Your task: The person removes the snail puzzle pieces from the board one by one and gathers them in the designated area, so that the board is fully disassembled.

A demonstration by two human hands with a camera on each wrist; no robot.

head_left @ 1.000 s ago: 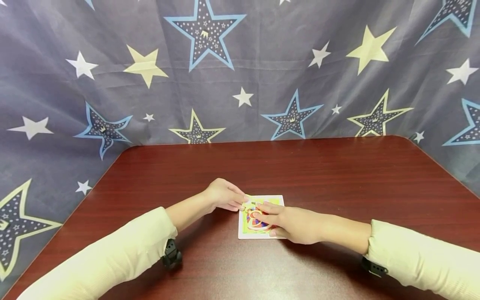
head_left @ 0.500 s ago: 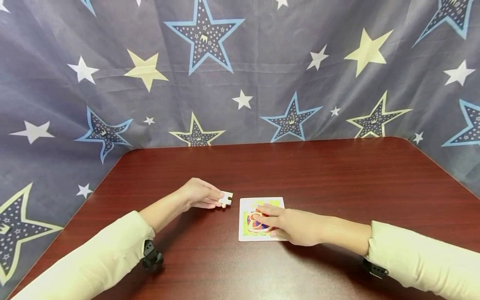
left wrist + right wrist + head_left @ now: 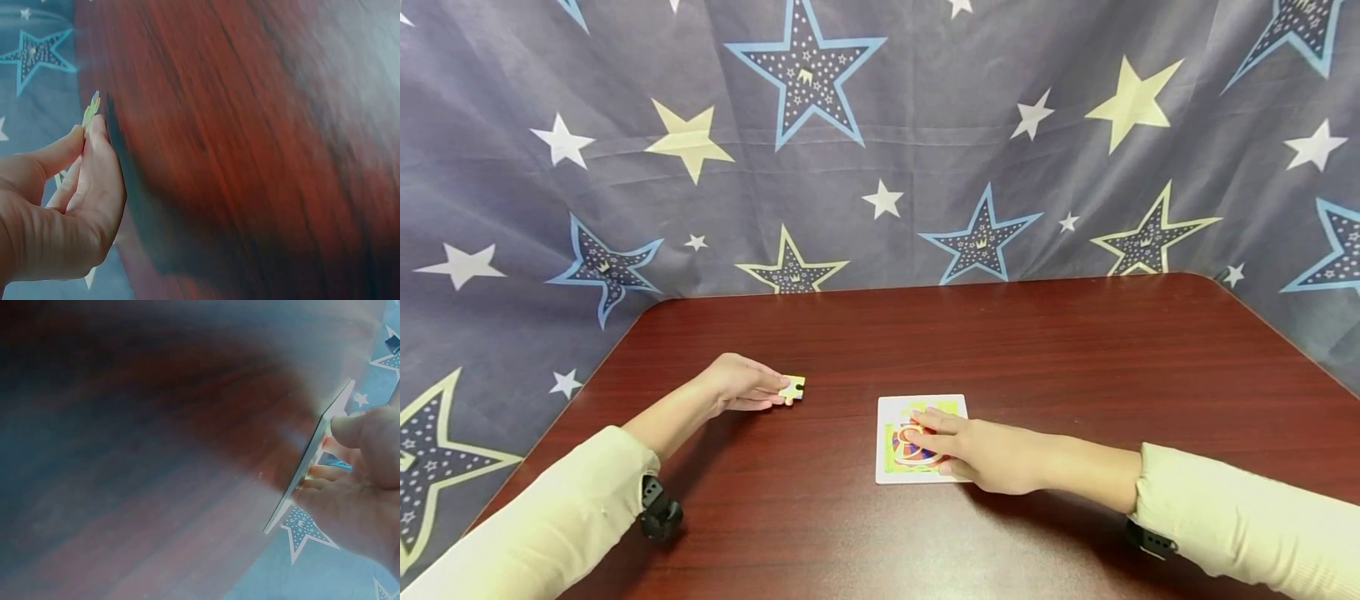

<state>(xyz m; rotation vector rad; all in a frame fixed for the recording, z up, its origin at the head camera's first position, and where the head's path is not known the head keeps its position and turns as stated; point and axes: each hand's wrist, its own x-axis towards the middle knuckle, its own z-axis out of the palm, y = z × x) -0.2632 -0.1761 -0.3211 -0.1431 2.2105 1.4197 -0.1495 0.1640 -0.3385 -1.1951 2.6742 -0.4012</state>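
Observation:
A small yellow-and-white jigsaw piece (image 3: 792, 388) is pinched between the thumb and fingers of my left hand (image 3: 741, 383), over the left half of the table. In the left wrist view the piece (image 3: 92, 111) shows nearly edge-on at the fingertips. Near the middle lies a square, white-bordered jigsaw puzzle (image 3: 892, 410) with a colourful picture; its upper left corner area shows plain white. My right hand (image 3: 1000, 454) rests on its right part with fingers spread, hiding some of the picture. The right wrist view shows the puzzle's thin edge (image 3: 312, 447) along these fingers.
Both hands are above a dark red wood-grain table (image 3: 1045, 350). A grey curtain (image 3: 910, 100) with stars hangs behind its far edge and along both sides. Each wrist wears a black strapped device, such as the one at the left wrist (image 3: 660, 508).
My left hand has lifted the jigsaw piece from the puzzle's upper left corner and carried it leftward, away from the puzzle. The right hand has stayed in place on the puzzle.

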